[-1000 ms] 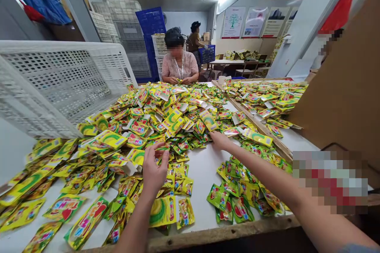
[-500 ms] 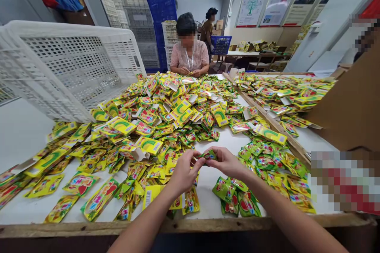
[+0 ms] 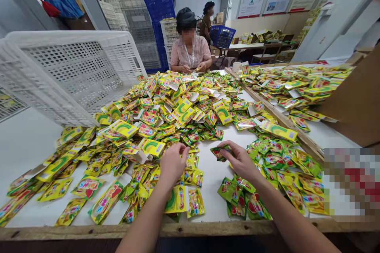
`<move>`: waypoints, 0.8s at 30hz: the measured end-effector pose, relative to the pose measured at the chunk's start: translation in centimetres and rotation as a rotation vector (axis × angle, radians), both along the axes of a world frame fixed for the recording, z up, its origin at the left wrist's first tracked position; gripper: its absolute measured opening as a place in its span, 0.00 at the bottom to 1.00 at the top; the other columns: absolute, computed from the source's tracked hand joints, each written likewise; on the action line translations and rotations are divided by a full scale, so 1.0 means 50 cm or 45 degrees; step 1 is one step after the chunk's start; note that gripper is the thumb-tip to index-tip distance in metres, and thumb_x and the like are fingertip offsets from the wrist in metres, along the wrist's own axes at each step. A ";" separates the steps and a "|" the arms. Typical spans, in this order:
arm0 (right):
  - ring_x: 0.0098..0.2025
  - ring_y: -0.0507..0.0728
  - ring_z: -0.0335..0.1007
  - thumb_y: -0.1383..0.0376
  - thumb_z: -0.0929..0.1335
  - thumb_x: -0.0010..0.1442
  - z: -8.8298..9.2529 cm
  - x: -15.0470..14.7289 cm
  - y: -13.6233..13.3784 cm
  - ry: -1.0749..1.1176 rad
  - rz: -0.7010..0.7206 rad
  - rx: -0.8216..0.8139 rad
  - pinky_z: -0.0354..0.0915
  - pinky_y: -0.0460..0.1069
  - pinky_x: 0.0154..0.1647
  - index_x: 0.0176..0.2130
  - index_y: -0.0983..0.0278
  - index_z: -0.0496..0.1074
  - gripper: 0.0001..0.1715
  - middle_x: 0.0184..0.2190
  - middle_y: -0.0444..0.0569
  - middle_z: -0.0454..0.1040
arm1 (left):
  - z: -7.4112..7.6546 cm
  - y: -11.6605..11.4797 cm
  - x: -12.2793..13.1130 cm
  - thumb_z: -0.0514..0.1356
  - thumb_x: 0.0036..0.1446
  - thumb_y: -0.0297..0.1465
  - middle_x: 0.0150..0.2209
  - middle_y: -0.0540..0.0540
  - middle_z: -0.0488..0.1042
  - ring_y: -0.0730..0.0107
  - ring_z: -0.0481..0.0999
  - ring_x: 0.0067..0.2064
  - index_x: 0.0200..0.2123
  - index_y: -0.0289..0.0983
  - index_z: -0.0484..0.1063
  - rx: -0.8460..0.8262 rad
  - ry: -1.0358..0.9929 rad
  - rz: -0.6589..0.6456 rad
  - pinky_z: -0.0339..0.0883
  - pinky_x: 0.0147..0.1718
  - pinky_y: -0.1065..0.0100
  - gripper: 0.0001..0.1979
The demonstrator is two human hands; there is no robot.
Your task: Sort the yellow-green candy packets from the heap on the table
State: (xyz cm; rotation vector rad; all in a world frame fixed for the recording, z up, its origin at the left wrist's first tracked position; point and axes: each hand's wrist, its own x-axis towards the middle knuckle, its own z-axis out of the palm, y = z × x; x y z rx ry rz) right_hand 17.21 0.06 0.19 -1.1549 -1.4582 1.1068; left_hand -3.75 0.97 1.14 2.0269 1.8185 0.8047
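Note:
A white table (image 3: 26,142) is heaped with several yellow and green snack packets (image 3: 178,106) and small yellow boxes (image 3: 150,146). My right hand (image 3: 240,160) pinches one green packet (image 3: 219,151) just above the bare strip in the middle. My left hand (image 3: 173,164) hovers with curled fingers over the packets near the front, touching their tops; nothing shows clearly inside it. A loose group of green packets (image 3: 240,199) lies under my right forearm by the front edge.
A white perforated crate (image 3: 74,71) lies tipped on the table at the left. A wooden strip (image 3: 276,116) divides off a second pile at the right, next to a cardboard sheet (image 3: 356,102). A seated person (image 3: 190,49) works across the table; another stands behind.
My hands met over the middle half a second ago around one green packet. They have now parted: the right keeps the packet and moved right, the left dropped toward the pile.

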 end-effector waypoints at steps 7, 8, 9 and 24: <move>0.29 0.53 0.71 0.53 0.65 0.55 -0.011 -0.009 -0.001 0.010 -0.058 0.015 0.71 0.48 0.30 0.38 0.63 0.67 0.17 0.27 0.46 0.72 | -0.010 -0.014 0.046 0.59 0.49 0.34 0.41 0.34 0.72 0.51 0.72 0.45 0.42 0.32 0.70 -0.311 0.623 -0.010 0.65 0.39 0.60 0.17; 0.29 0.53 0.71 0.53 0.65 0.55 -0.011 -0.011 -0.002 0.007 -0.059 0.012 0.71 0.48 0.30 0.38 0.63 0.68 0.17 0.26 0.46 0.72 | -0.009 -0.015 0.042 0.57 0.51 0.30 0.40 0.34 0.73 0.52 0.72 0.44 0.42 0.32 0.70 -0.326 0.594 -0.021 0.65 0.39 0.60 0.14; 0.29 0.53 0.71 0.53 0.66 0.55 -0.011 -0.013 -0.002 0.003 -0.060 0.007 0.71 0.49 0.30 0.37 0.63 0.67 0.17 0.26 0.45 0.72 | -0.006 -0.015 0.036 0.54 0.52 0.27 0.39 0.35 0.74 0.53 0.73 0.43 0.42 0.32 0.71 -0.316 0.550 -0.027 0.65 0.39 0.60 0.14; 0.28 0.50 0.65 0.51 0.70 0.49 -0.029 -0.078 -0.026 0.419 0.068 -0.238 0.67 0.46 0.33 0.30 0.63 0.66 0.19 0.25 0.41 0.68 | -0.023 -0.042 0.058 0.52 0.58 0.34 0.33 0.46 0.72 0.67 0.71 0.36 0.34 0.37 0.69 0.148 -0.574 -0.293 0.66 0.37 0.66 0.09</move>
